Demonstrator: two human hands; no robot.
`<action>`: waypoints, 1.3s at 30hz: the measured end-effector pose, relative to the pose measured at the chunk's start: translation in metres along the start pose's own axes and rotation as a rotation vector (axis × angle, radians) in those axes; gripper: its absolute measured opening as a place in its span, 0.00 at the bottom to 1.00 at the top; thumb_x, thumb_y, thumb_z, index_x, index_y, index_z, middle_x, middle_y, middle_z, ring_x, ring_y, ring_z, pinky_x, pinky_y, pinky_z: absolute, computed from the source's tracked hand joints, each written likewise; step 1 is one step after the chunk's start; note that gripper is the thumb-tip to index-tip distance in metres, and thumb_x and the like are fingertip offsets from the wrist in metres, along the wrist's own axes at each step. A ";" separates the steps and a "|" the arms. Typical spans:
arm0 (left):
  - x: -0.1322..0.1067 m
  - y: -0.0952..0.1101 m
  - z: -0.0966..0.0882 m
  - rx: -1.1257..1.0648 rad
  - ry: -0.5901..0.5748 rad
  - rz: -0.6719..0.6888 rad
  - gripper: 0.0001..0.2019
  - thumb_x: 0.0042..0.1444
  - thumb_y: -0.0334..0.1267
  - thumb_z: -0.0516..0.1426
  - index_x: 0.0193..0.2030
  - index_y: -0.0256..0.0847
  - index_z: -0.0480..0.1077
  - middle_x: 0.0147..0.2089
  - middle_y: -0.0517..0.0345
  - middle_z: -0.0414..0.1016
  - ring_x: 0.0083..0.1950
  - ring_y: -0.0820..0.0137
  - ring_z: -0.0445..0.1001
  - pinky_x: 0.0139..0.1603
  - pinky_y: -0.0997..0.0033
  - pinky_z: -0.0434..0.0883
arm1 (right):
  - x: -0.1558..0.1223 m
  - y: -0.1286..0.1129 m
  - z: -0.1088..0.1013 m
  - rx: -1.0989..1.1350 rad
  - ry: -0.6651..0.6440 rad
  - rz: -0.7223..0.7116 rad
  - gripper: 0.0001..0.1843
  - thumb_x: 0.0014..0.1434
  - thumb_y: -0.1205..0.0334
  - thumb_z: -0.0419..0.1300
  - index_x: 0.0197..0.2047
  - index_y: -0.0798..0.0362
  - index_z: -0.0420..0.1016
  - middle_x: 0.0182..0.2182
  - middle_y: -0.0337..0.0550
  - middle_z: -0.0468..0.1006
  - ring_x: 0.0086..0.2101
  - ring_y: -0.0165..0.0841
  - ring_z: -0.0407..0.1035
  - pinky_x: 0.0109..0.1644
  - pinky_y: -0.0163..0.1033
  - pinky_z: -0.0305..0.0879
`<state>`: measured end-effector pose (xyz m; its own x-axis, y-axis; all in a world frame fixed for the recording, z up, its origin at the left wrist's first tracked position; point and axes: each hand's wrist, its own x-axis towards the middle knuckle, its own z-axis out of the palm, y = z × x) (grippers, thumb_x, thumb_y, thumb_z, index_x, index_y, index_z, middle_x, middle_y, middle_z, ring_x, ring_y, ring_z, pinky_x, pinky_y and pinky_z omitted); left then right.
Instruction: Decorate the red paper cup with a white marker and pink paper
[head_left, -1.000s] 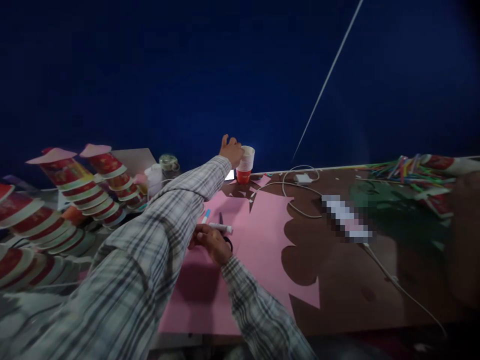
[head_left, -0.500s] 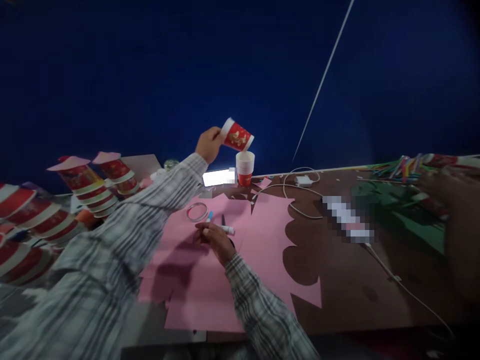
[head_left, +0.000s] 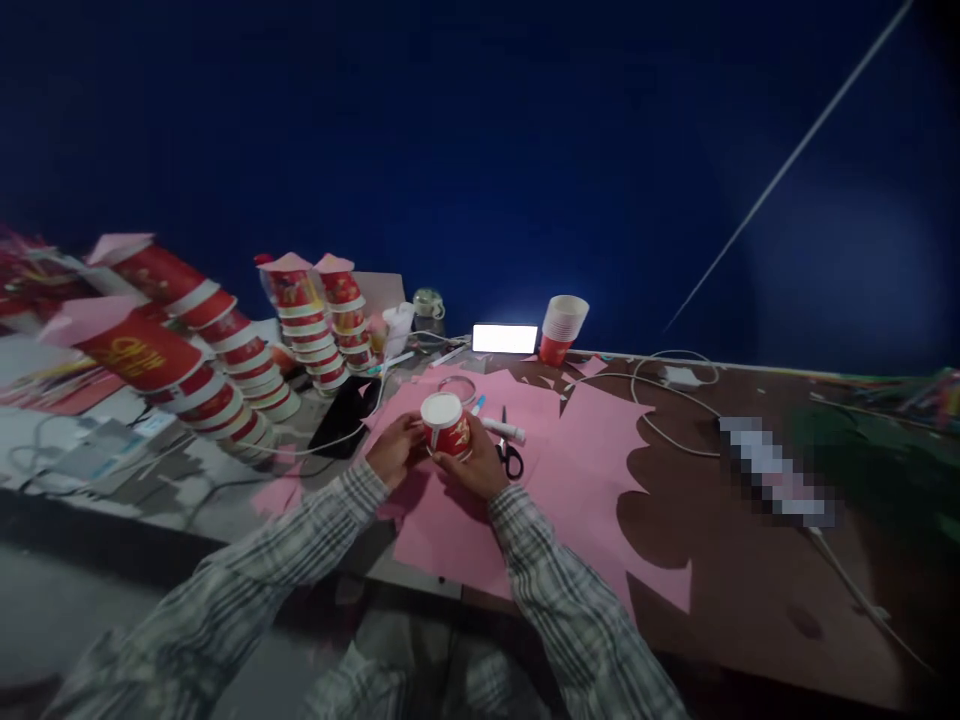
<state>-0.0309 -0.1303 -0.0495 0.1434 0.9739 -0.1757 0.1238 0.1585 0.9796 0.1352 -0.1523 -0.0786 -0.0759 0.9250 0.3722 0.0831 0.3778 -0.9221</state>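
Note:
A red paper cup [head_left: 445, 424] stands upside down on the pink paper sheet [head_left: 570, 470], its white base up. My left hand [head_left: 394, 450] grips its left side and my right hand [head_left: 475, 465] wraps its right side, both closed on it. Just right of the cup lie a white marker [head_left: 504, 430] and black scissors [head_left: 510, 455]. A tape ring [head_left: 457, 387] lies behind the cup.
A stack of red cups [head_left: 561, 328] and a lit phone [head_left: 505, 339] stand at the table's back. Tall leaning stacks of red cups [head_left: 315, 315] topped with pink paper crowd the left. A black phone [head_left: 343, 415] and white cables [head_left: 660, 425] lie on the brown table [head_left: 735, 590].
My left hand lifted one cup off the back stack and brought it down to the pink paper. My right hand left the marker and closed on the cup. The view swung left.

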 end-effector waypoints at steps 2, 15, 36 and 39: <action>-0.003 -0.001 -0.009 0.022 0.048 0.177 0.34 0.47 0.49 0.61 0.63 0.44 0.64 0.62 0.46 0.72 0.61 0.59 0.73 0.61 0.55 0.73 | -0.002 -0.003 0.002 0.003 -0.011 0.031 0.37 0.50 0.49 0.69 0.60 0.51 0.67 0.54 0.55 0.74 0.52 0.47 0.70 0.60 0.56 0.65; 0.007 -0.010 -0.005 0.054 0.141 0.414 0.34 0.43 0.42 0.67 0.58 0.42 0.63 0.54 0.49 0.73 0.56 0.60 0.73 0.64 0.53 0.67 | 0.004 0.016 -0.022 -0.369 0.031 -0.126 0.22 0.60 0.54 0.60 0.55 0.51 0.74 0.52 0.54 0.76 0.54 0.46 0.67 0.63 0.57 0.62; 0.020 -0.034 -0.008 -0.029 0.003 0.303 0.31 0.45 0.36 0.68 0.56 0.48 0.63 0.51 0.56 0.73 0.53 0.64 0.73 0.60 0.54 0.67 | 0.010 0.026 -0.028 -0.911 -0.186 -0.253 0.10 0.58 0.71 0.55 0.40 0.54 0.75 0.45 0.51 0.77 0.49 0.44 0.64 0.58 0.52 0.60; 0.022 -0.034 -0.010 -0.061 0.040 0.275 0.29 0.45 0.36 0.68 0.53 0.46 0.64 0.49 0.56 0.75 0.51 0.64 0.74 0.58 0.52 0.67 | 0.011 0.021 -0.028 -0.761 -0.055 -0.247 0.08 0.59 0.69 0.54 0.41 0.54 0.72 0.46 0.53 0.76 0.49 0.44 0.66 0.57 0.53 0.62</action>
<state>-0.0415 -0.1128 -0.0858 0.1248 0.9871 0.0999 0.0261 -0.1039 0.9942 0.1636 -0.1334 -0.0911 -0.2280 0.8152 0.5323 0.7109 0.5130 -0.4811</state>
